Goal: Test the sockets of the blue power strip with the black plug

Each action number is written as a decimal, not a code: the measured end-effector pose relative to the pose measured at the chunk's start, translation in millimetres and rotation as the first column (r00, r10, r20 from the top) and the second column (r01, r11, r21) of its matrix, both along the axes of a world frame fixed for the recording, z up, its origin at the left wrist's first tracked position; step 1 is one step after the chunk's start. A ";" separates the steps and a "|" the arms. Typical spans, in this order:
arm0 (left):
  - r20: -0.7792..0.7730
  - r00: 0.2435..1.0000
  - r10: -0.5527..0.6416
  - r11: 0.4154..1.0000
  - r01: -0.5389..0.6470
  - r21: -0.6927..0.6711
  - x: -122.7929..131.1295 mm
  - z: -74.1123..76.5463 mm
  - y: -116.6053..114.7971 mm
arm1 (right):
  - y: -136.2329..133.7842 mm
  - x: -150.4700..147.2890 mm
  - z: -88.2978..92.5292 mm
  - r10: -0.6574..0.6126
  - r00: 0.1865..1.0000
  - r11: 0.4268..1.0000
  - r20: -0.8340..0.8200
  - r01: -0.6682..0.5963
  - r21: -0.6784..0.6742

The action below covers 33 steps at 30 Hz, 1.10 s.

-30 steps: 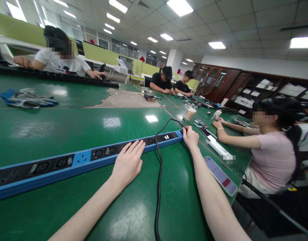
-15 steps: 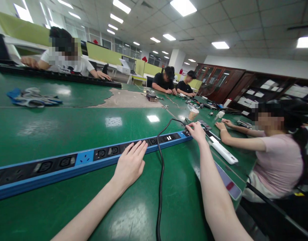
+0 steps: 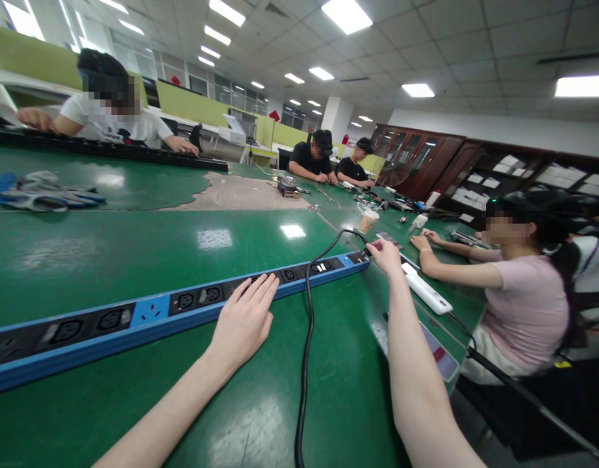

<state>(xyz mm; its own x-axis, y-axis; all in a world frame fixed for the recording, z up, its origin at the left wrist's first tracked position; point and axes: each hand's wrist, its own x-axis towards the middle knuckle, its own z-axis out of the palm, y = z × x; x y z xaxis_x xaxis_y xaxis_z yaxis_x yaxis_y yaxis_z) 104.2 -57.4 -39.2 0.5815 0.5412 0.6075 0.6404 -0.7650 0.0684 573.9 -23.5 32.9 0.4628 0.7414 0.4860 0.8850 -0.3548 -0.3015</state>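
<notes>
A long blue-and-black power strip [image 3: 153,313] runs from the left edge toward the middle right of the green table. My left hand [image 3: 245,305] lies flat across it, fingers stretched over some sockets. At the strip's far right end my right hand [image 3: 384,255] is closed, thumb and fingertips pinched on the end of a black power cable [image 3: 308,338]. The plug is mostly hidden by my fingers, and I cannot tell how far it sits in a socket. From there the cable loops over the strip and runs down to the bottom edge.
Right of my forearm lie a phone [image 3: 440,351] and a white power strip [image 3: 426,291]. A plastic cup [image 3: 368,220] stands beyond my right hand. Gloves [image 3: 41,192] lie at left. Co-workers sit around the table, one in a pink shirt [image 3: 528,292] close by.
The view has turned slightly right, so everything sits a little further left. My left hand stays flat on the strip, and my right hand remains at its end with fingers shifted slightly.
</notes>
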 end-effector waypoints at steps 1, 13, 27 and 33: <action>-0.002 1.000 0.000 1.000 0.000 0.003 -0.1 0.0 -0.1 | 0.4 -2.1 -2.3 0.000 1.000 1.000 -0.006 0.000 -0.004; 0.021 1.000 -0.010 1.000 0.010 -0.009 -0.4 -2.8 1.5 | -7.9 -24.0 10.9 -0.009 0.992 0.996 -0.123 -0.002 -0.089; 0.008 1.000 -0.008 1.000 0.008 -0.005 -0.5 -0.8 -0.1 | 12.7 -29.7 0.6 -0.278 0.961 0.951 -0.004 0.274 -0.143; 0.021 1.000 -0.021 1.000 0.021 0.007 -0.3 -3.4 2.0 | 7.7 -22.8 5.9 -0.233 0.972 0.953 0.019 0.232 -0.197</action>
<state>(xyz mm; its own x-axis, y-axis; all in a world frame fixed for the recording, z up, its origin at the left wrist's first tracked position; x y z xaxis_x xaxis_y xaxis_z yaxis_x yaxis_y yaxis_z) 103.9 -55.5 -42.6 0.5798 0.5243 0.6236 0.6224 -0.7789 0.0762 551.1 -15.8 38.8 0.6356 0.6936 0.3390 0.7697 -0.6033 -0.2089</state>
